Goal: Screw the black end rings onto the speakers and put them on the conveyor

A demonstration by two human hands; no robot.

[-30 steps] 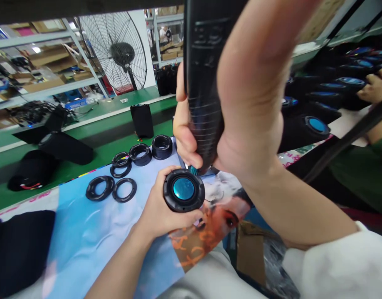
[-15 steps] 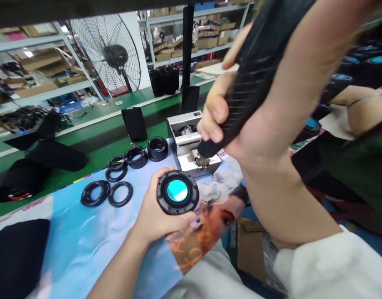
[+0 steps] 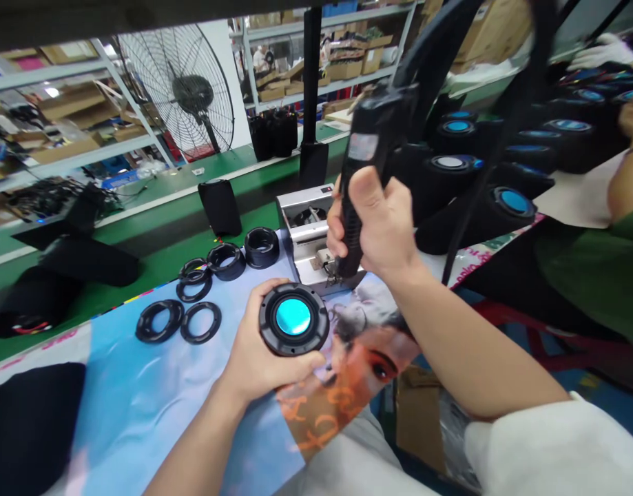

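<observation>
One black handheld driver (image 3: 372, 117) clamped in right hand (image 3: 384, 227) was withdrawn, seemingly mid-fastening, from round black speaker (image 3: 294, 317) clamped in left hand (image 3: 258, 357) to silver metal box (image 3: 308, 248).

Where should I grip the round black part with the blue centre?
Probably by its thick outer rim, coming from the left with fingers and thumb curved around it, as the left hand does: the rim is round, and this leaves the blue centre uncovered.

Rings (image 3: 228, 271) on sheet (image 3: 151, 393), L of spkr (image 3: 294, 317); machine (image 3: 310, 246) behind spkr, R of rings; fan (image 3: 192, 94) far back L.
</observation>
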